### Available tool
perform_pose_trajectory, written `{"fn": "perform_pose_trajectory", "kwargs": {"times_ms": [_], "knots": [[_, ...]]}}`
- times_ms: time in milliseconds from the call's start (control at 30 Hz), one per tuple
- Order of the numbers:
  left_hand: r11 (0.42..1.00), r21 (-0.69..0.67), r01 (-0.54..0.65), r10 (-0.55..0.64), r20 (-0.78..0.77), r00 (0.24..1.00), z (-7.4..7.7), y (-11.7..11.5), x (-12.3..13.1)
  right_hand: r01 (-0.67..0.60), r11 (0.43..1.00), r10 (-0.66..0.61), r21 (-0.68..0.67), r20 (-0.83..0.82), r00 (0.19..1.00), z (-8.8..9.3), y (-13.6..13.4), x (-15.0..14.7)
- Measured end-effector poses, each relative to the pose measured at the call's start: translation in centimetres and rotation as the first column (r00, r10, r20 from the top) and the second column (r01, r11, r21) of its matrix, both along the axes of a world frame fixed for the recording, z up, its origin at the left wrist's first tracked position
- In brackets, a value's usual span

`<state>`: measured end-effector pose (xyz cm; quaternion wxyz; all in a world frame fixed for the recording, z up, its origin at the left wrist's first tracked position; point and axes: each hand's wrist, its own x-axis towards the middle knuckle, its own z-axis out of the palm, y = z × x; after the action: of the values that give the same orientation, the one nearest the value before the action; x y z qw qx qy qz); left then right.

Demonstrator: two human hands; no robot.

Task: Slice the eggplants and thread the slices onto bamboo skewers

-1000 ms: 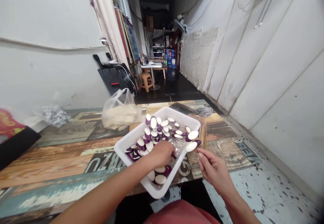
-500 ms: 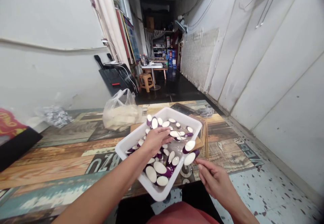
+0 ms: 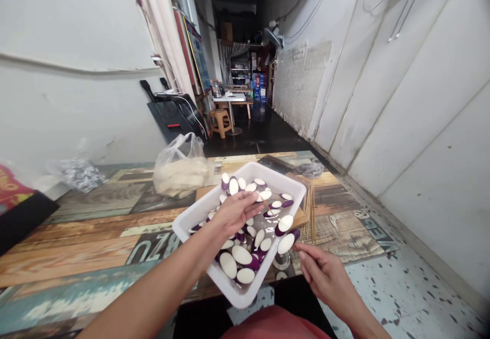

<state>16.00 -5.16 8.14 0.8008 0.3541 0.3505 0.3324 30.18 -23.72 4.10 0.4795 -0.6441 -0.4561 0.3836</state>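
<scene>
A white plastic tub (image 3: 234,298) holds many slanted eggplant slices (image 3: 242,253), white-fleshed with purple skin, lying in water. My left hand (image 3: 239,210) is over the middle of the tub, its fingertips closed on one eggplant slice (image 3: 264,195). My right hand (image 3: 319,262), outside the tub's right rim, pinches the lower end of a thin skewer (image 3: 269,207). Two eggplant slices (image 3: 286,234) are threaded on that skewer near my right fingers, above the rim. The skewer's bare upper part points toward the slice in my left hand.
The tub stands on a patterned wooden table (image 3: 107,232). Behind it to the left is a clear plastic bag (image 3: 184,170) with pale pieces inside. Loose skewers (image 3: 312,206) lie right of the tub, near a crumpled grey plastic bag (image 3: 311,169). A black-and-red package (image 3: 23,211) is far left.
The eggplant slice at my left fingertips has risen slightly and turned, and the bare skewer now shows below it. My right hand and the two threaded slices have barely moved.
</scene>
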Motion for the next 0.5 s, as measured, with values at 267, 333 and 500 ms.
{"fn": "perform_pose_trajectory", "kwargs": {"times_ms": [267,333,500], "knots": [[0.99,0.013,0.139,-0.138,-0.051,0.989,-0.84,0.51,-0.28,0.058,0.997,-0.053,0.041,-0.114,0.992,-0.33,-0.03,0.29],[0.988,-0.027,0.152,-0.153,-0.053,0.987,-0.5,0.3,-0.3,0.072,0.996,-0.067,0.042,-0.122,0.99,-0.41,-0.13,0.32],[0.99,0.011,0.14,-0.139,-0.054,0.989,0.07,-0.14,-0.26,0.026,0.998,-0.022,0.054,-0.072,0.997,-0.44,-0.69,0.15]]}}
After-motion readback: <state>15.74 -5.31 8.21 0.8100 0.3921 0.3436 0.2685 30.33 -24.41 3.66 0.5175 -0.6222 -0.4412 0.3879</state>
